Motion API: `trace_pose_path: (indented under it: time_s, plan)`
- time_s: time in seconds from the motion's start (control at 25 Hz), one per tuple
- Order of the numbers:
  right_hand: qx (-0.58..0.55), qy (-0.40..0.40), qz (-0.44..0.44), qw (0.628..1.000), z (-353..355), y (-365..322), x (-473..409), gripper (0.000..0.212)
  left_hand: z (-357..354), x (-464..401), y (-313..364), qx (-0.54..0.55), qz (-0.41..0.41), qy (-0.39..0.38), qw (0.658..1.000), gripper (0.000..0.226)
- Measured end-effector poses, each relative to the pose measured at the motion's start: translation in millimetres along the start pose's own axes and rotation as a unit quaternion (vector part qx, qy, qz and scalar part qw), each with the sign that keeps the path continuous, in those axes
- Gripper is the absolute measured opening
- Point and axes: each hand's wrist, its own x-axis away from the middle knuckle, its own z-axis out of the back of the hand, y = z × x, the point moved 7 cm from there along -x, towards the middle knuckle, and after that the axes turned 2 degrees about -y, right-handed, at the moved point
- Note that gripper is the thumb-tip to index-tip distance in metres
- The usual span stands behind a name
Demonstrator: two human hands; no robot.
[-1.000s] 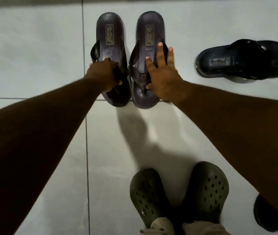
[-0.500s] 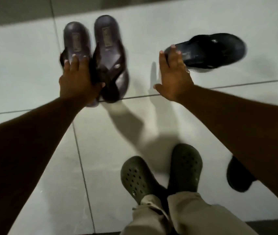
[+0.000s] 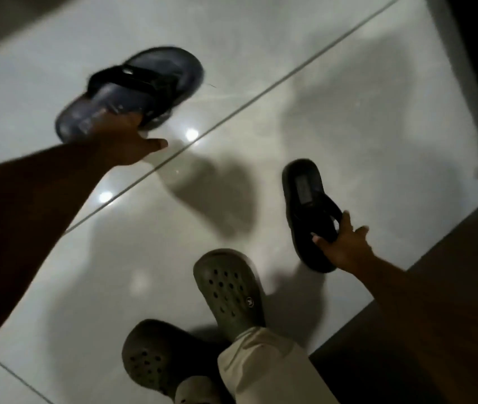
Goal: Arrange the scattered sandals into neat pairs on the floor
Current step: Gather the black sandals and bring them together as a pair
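A dark blue sandal with a black strap is at the upper left, blurred and tilted above the pale tiled floor. My left hand grips its heel end from below, thumb sticking out. A matching black sandal lies at the right, heel pointing away from me. My right hand is closed on its toe end and strap. The brown pair of sandals is out of view.
My feet in green perforated clogs stand at the bottom centre, with beige trouser legs above them. A dark strip of floor borders the tiles at the right. A dark upright edge is at the top right.
The view has swung right, away from the brown pair. My left hand left that pair and now holds the blue sandal. My right hand has moved down to the second black sandal.
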Motion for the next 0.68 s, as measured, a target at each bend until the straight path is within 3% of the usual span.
trace_pose_path:
  time_s: [0.16, 0.32, 0.48, 0.56, 0.68]
  plan:
    - [-0.121, 0.026, 0.043, 0.991, -36, -20, 4, 0.099, 2, -21, 27, -0.064, -0.044, 0.011, 0.997, 0.086]
    - [-0.070, 0.019, 0.153, 0.986, -53, -90, 32, 0.100, 56, -35, 73, 0.082, -0.123, 0.050, 0.988, 0.063]
    - [-0.046, -0.031, 0.230, 0.972, -30, -178, 51, 0.107, 33, 21, 77, 0.104, -0.065, 0.104, 0.987, 0.064]
    - [-0.050, 0.058, 0.309, 0.948, 23, -229, 48, 0.108, -11, 86, 76, 0.108, -0.066, 0.117, 0.985, 0.059]
    - [0.097, 0.222, 0.456, 0.856, 103, -317, 40, 0.100, -94, 157, 108, 0.065, -0.147, 0.041, 0.986, 0.067]
